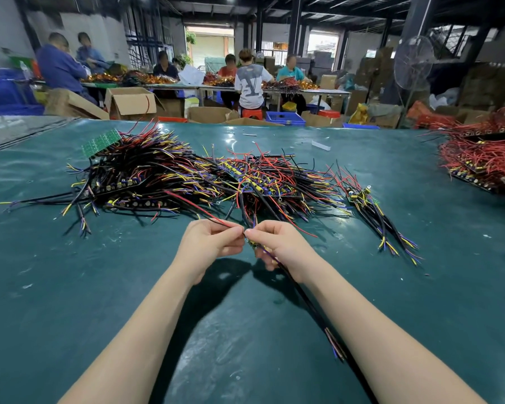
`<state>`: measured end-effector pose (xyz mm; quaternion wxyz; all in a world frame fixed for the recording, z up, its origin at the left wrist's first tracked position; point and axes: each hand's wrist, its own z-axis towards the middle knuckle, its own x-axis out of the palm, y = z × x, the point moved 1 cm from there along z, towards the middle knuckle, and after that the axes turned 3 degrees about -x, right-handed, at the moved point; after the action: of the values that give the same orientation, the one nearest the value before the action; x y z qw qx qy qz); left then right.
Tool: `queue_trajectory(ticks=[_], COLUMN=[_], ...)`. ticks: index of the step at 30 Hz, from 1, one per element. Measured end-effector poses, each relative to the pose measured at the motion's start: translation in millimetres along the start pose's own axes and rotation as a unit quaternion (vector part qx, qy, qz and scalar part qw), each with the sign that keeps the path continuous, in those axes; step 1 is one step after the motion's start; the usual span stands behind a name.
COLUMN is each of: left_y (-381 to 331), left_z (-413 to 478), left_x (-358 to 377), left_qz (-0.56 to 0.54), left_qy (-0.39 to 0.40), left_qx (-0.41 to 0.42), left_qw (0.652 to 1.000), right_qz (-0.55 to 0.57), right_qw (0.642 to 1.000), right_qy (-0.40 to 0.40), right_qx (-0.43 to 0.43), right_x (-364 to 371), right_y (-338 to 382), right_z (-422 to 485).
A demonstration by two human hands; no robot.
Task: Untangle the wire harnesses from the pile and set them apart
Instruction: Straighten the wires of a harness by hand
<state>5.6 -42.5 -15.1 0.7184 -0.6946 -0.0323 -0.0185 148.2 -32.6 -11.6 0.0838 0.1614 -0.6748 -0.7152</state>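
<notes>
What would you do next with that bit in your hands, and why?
Probably pull the harness gently toward the body. The left hand pinches its red wire, which runs back into the pile, while the right hand grips the rest; so it looks not yet free.

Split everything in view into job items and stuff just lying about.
Job: left hand, right hand, held harness, tangled pile, small bundle set to its right.
Lying about: red-wire heap, white scrap, cardboard box, standing fan.
</notes>
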Motion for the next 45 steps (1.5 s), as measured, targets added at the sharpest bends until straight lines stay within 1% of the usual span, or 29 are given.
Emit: queue_trajectory(ticks=[3,5,7,11,14,17,19,20,25,28,32,34,36,38,40,41,43,45], left_y=[5,6,6,5,5,5,4,4,2,-1,-4,-6,-7,-11,-15,-17,-19,-18], left_z=[2,3,3,3,2,1,2,3,7,11,14,16,18,18,16,14,12,13], left_x=[-1,-4,-6,-4,-4,-1,-2,-3,-12,-27,-43,-47,-51,-63,-80,-88,-92,-75], left_qz=[0.032,0.064,0.078,0.042,-0.016,-0.058,-0.075,-0.08,-0.104,-0.135,-0.138,-0.154,-0.189,-0.246,-0.311,-0.318,-0.296,-0.24], left_qy=[-0.072,-0.088,-0.097,-0.124,-0.14,-0.159,-0.174,-0.179,-0.223,-0.25,-0.278,-0.286,-0.29,-0.293,-0.29,-0.295,-0.303,-0.268], left_qx=[-0.016,-0.025,-0.031,-0.044,-0.044,-0.021,-0.007,-0.003,0.007,-0.003,-0.01,-0.031,-0.072,-0.103,-0.101,-0.089,-0.056,-0.041], left_qw=[0.997,0.994,0.992,0.99,0.989,0.985,0.982,0.981,0.969,0.959,0.951,0.945,0.935,0.918,0.9,0.897,0.904,0.932], right_qz=[-0.073,-0.159,-0.22,-0.274,-0.247,-0.13,-0.062,-0.052,-0.099,-0.111,-0.123,-0.134,-0.142,-0.146,-0.131,-0.108,-0.061,-0.03], right_qw=[0.997,0.987,0.975,0.957,0.964,0.99,0.997,0.998,0.992,0.988,0.983,0.981,0.979,0.978,0.983,0.987,0.994,0.997], right_qy=[-0.013,-0.014,-0.012,-0.012,0.004,0.021,0.036,0.042,0.06,0.086,0.117,0.123,0.129,0.131,0.12,0.112,0.093,0.069], right_qx=[-0.018,-0.027,-0.041,-0.095,-0.1,-0.052,-0.024,-0.02,-0.055,-0.064,-0.066,-0.072,-0.074,-0.068,-0.05,-0.037,-0.025,-0.031], right_x=[7,10,10,11,13,15,15,16,16,15,19,20,19,17,11,8,3,3], right_y=[-5,-8,-7,-6,-7,-5,-3,-3,-3,-1,0,0,0,-1,-2,-3,-5,-7], right_z=[3,6,8,7,7,7,7,6,5,1,-2,-3,-4,-5,-5,-5,-4,-2])
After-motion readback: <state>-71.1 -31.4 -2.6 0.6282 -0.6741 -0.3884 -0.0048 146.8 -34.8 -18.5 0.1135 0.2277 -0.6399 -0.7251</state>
